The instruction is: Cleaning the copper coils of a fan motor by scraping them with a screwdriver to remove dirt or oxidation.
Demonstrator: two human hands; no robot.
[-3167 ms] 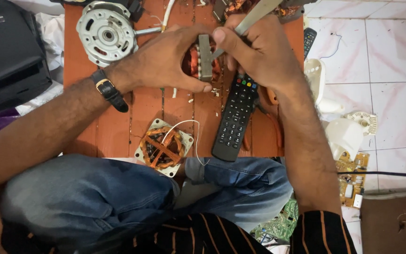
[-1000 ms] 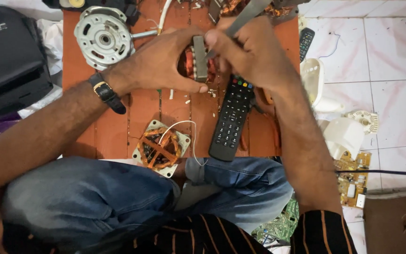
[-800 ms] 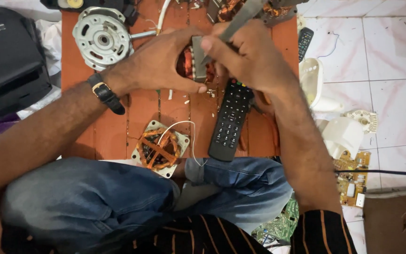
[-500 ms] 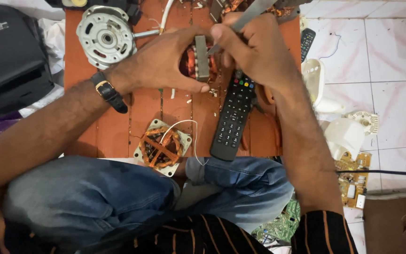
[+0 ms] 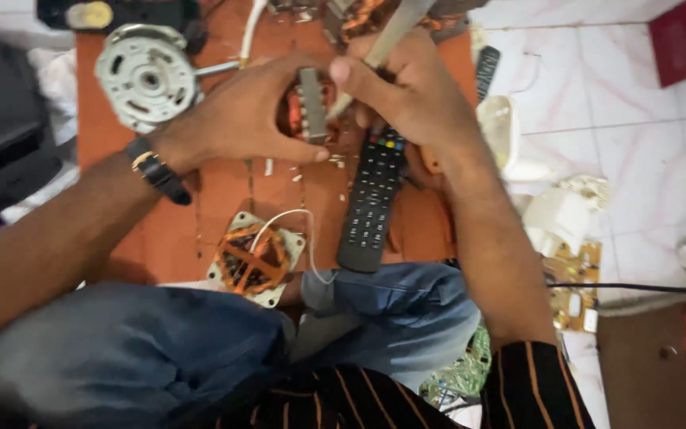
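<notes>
My left hand (image 5: 244, 119) grips a small motor stator (image 5: 309, 106) with copper windings and a grey metal core, held over the orange board (image 5: 224, 199). My right hand (image 5: 418, 95) holds a flat grey metal tool (image 5: 391, 32) whose tip presses against the stator's right side. A black watch (image 5: 156, 168) is on my left wrist. A black remote control (image 5: 373, 199) lies on the board just under my right hand.
A round metal motor (image 5: 148, 75) sits at the board's upper left. A second copper-wound stator (image 5: 256, 258) with a white wire lies near my knee. White plastic parts (image 5: 553, 210) and a circuit board (image 5: 573, 286) lie on the tiled floor at right. A black bag (image 5: 1, 119) is at left.
Both hands have stayed on the stator and tool with small shifts. The tool tip has worked slightly along the stator's side. The view has wobbled a little.
</notes>
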